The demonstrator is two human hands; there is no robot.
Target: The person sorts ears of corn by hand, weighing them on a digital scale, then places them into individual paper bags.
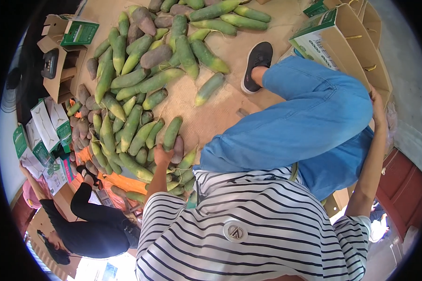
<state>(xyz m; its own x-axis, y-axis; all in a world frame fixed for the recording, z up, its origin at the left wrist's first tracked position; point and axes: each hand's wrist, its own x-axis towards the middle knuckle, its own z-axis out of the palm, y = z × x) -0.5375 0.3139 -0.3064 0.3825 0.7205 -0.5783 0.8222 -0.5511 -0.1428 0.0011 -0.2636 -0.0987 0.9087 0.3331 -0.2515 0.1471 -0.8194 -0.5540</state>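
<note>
My left hand (162, 155) is closed round the lower end of a green radish (172, 133), which points away from me at the near edge of a big pile. A purple-skinned radish (178, 149) lies right beside that hand. More long green radishes (147, 84) and purple ones (155, 57) are heaped ahead and to the left. On the right, my right hand (376, 99) is at the outer side of my bent knee, next to an open cardboard box (356, 51). My knee hides part of its fingers, so its grip cannot be made out.
A single green radish (209, 89) lies apart on the tan floor sheet (220, 112), near my shoe (259, 63). At the left stand a cardboard box (61, 70) and white-and-green cartons (44, 129). A person in black (98, 229) sits there, one arm stretched toward the cartons.
</note>
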